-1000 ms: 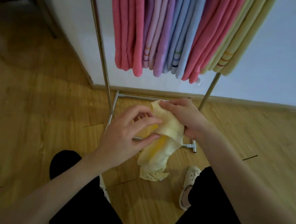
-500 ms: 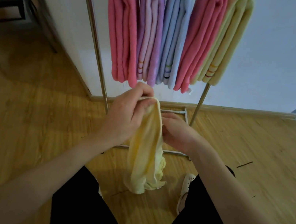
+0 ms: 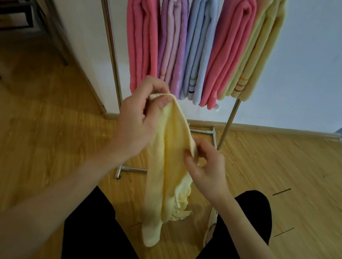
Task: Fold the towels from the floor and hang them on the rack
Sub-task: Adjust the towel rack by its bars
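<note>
Pale yellow towel [image 3: 167, 173] held up in the air in front of the rack [image 3: 106, 20], bunched lengthwise, lower end dangling above the wooden floor [image 3: 30, 141] between the black-trousered legs. Upper corner pinched in the left hand [image 3: 138, 122], fingers [image 3: 162, 103] curled round the cloth at the top. Edge a little lower down nipped by the right hand [image 3: 206, 168], thumb and forefinger clamped on the fabric, other fingers loosely spread. Behind, already folded and draped over the rail: pink towel [image 3: 139, 36], lilac towel [image 3: 171, 40], light blue towel [image 3: 198, 44], a second pink towel [image 3: 228, 49] and a yellow striped towel [image 3: 259, 53], packed side by side. White slipper [image 3: 211, 226] partly hidden by the right leg. Step in hand, most likely: finding the corners and opening the towel out before the first fold. Next move probably calls for sliding the right hand along the edge to the far corner, pulling the cloth taut and flat, then doubling it over neatly before hanging it at a free spot on the rail.
</note>
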Demonstrator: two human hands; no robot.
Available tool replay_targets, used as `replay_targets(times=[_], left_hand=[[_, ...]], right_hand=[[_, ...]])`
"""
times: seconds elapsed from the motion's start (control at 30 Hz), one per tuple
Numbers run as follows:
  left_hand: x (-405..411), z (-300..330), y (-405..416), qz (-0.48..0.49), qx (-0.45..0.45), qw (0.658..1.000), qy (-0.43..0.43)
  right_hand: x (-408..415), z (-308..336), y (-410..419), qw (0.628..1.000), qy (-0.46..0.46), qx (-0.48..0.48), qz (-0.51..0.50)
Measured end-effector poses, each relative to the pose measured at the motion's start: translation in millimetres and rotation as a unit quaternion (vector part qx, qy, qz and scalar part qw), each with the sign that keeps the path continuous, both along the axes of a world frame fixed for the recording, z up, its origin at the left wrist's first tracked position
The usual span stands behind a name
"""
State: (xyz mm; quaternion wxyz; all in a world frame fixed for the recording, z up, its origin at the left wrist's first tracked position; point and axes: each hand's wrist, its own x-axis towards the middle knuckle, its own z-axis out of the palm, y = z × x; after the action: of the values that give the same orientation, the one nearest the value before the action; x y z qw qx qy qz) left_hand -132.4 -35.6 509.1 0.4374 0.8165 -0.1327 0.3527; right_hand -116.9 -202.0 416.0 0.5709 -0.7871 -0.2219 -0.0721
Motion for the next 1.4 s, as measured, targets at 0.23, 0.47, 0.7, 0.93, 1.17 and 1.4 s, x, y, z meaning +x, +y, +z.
replay_targets(times=[0.23, 0.47, 0.7, 0.93, 1.17, 1.4], left_hand=[[5, -4, 35, 0.104, -0.114, 0.988, 0.014], [1, -21, 64, 0.158, -0.154, 0.974, 0.058], [-4, -36, 82, 0.144, -0.158, 0.941, 0.262], [-11, -42, 64, 0.035, -0.232, 0.878, 0.417], [-17, -8, 50, -0.138, -0.062, 0.899, 0.412], [-2, 23, 29, -0.135, 0.111, 0.950, 0.260]], right_hand=[[1, -31, -40, 0.996, 0.072, -0.035, -0.035], [8, -53, -66, 0.980, 0.160, -0.107, -0.044], [23, -20, -58, 0.945, 0.294, 0.018, -0.140], [31, 17, -28, 0.895, 0.426, 0.094, -0.092], [36, 58, -20, 0.891, 0.402, 0.194, 0.079], [39, 88, -19, 0.927, 0.303, 0.199, 0.093]])
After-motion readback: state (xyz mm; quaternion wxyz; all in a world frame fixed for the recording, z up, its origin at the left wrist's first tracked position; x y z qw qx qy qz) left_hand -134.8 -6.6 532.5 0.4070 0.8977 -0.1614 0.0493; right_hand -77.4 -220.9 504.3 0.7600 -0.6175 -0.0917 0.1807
